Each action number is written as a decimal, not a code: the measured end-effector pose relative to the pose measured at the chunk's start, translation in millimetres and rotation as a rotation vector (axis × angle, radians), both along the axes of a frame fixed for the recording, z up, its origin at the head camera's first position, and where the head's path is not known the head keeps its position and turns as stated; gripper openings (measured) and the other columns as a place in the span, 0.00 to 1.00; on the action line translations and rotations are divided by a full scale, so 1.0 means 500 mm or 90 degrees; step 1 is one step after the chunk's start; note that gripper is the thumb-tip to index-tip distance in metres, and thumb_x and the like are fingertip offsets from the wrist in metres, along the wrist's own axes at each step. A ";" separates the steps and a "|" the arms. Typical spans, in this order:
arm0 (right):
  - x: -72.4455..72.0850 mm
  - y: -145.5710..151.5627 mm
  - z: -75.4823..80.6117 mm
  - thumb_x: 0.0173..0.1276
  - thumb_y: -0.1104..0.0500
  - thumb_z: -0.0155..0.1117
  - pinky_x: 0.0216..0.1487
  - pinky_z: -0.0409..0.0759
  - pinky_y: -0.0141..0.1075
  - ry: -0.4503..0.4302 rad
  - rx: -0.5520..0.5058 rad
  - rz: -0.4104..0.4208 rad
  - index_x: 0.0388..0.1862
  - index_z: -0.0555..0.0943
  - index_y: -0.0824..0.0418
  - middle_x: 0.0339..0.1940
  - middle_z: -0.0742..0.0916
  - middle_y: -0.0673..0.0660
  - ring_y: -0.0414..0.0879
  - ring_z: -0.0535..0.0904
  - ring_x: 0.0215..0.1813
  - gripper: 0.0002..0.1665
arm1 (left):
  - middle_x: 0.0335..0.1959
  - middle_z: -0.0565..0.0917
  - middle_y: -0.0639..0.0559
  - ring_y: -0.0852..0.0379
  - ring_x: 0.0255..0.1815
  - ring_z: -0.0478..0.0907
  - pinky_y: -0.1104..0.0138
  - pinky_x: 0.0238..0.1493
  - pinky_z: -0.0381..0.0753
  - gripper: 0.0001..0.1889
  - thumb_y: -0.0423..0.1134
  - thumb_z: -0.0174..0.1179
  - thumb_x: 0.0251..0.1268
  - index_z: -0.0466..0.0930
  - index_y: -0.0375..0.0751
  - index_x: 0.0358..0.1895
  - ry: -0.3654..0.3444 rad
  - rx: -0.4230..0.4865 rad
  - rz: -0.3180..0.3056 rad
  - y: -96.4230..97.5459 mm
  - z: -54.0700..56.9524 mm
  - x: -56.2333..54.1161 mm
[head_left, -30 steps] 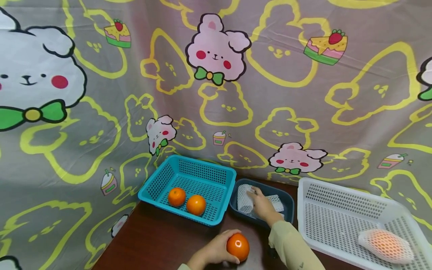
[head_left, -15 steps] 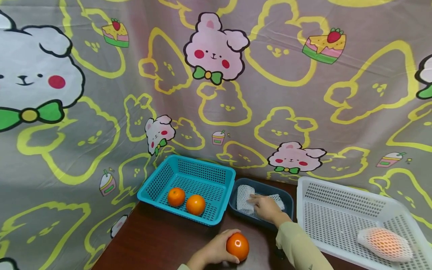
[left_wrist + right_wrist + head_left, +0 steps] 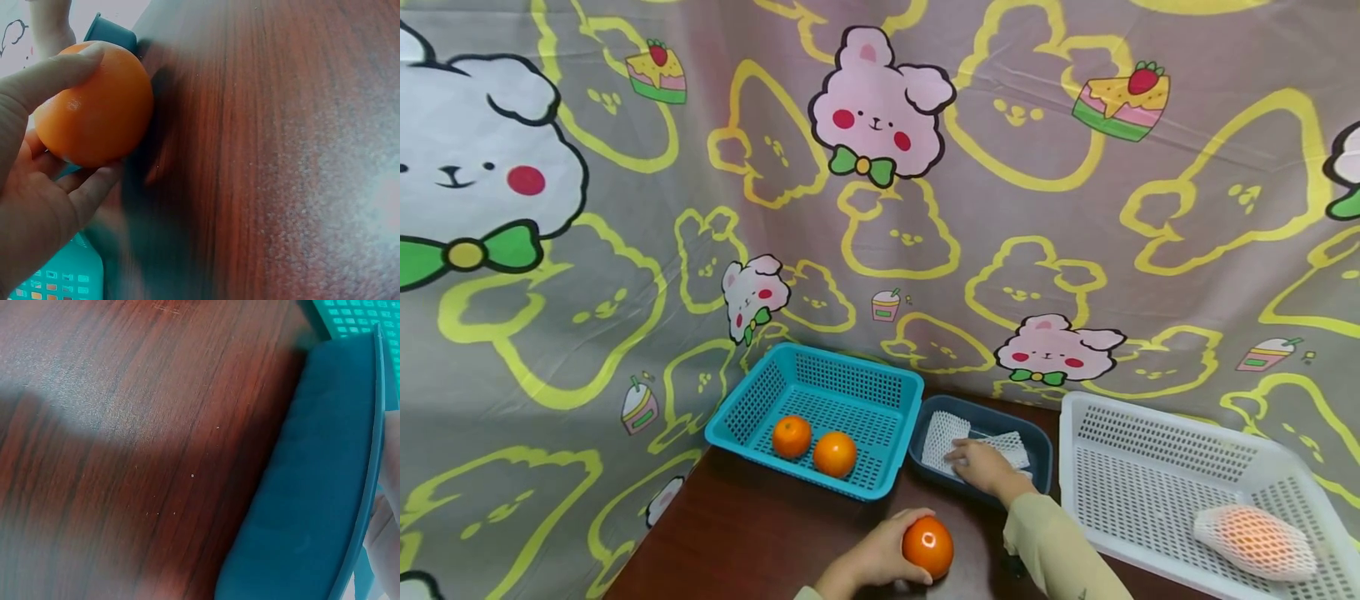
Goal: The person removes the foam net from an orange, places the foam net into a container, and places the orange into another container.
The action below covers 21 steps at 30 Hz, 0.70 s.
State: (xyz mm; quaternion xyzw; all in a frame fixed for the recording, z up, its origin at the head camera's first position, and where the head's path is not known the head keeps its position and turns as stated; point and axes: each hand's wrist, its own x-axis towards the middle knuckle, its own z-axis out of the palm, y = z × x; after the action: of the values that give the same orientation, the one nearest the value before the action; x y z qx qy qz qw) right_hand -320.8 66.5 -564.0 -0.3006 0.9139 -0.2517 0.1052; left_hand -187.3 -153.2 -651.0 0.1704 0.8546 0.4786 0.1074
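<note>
My left hand (image 3: 880,557) holds an orange (image 3: 932,546) low over the brown table, thumb on one side and fingers on the other. The left wrist view shows the same orange (image 3: 100,106) large in this grip. My right hand (image 3: 988,468) reaches into a dark blue-grey basin (image 3: 1042,454), its curled fingers pinching the lower right edge of a white foam net sleeve (image 3: 943,437). More white foam netting (image 3: 1009,446) lies beside it. In the right wrist view the basin's wall (image 3: 300,481) hides most of that hand.
A teal slotted basket (image 3: 850,400) with two oranges (image 3: 835,454) stands left of the basin. To its right is a white slotted basket (image 3: 1138,483) holding an orange in a foam net (image 3: 1255,542). A patterned curtain (image 3: 910,242) hangs close behind.
My right hand has shifted from the sleeve's upper part to its lower right edge, fingers more curled. The sleeve has turned and looks flatter. My left hand and its orange stay in place.
</note>
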 end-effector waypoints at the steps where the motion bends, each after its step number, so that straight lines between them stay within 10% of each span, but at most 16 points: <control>1: 0.001 0.001 0.001 0.71 0.65 0.65 0.67 0.71 0.59 0.004 0.003 0.002 0.49 0.90 0.61 0.62 0.84 0.63 0.62 0.77 0.66 0.12 | 0.68 0.75 0.55 0.61 0.57 0.75 0.61 0.54 0.77 0.44 0.53 0.81 0.47 0.71 0.58 0.72 0.001 0.001 0.002 0.004 0.024 0.009; 8: 0.007 0.017 0.009 0.69 0.65 0.64 0.66 0.72 0.59 0.008 -0.025 0.001 0.47 0.90 0.61 0.62 0.83 0.64 0.62 0.77 0.65 0.12 | 0.64 0.78 0.51 0.60 0.54 0.76 0.61 0.54 0.77 0.40 0.37 0.81 0.48 0.75 0.44 0.68 -0.020 0.011 0.033 0.026 0.144 0.053; 15: 0.011 0.030 0.019 0.70 0.63 0.66 0.66 0.71 0.61 0.046 -0.038 0.007 0.47 0.90 0.63 0.60 0.84 0.64 0.62 0.77 0.64 0.11 | 0.63 0.78 0.47 0.56 0.53 0.77 0.59 0.52 0.78 0.41 0.49 0.80 0.53 0.72 0.41 0.70 0.041 -0.012 -0.006 0.017 0.121 0.043; 21: 0.016 0.040 0.024 0.71 0.62 0.65 0.65 0.71 0.62 0.072 -0.040 0.019 0.49 0.89 0.65 0.59 0.84 0.66 0.64 0.78 0.63 0.12 | 0.61 0.79 0.49 0.59 0.51 0.77 0.61 0.54 0.78 0.41 0.42 0.82 0.46 0.76 0.41 0.67 -0.005 0.004 0.033 0.022 0.137 0.049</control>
State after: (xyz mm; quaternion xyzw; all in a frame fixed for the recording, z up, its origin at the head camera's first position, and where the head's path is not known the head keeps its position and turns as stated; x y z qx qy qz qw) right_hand -312.7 86.7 -551.7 -0.3309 0.9056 -0.2611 0.0473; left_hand -162.8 -142.0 -582.4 0.1465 0.8569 0.4844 0.0979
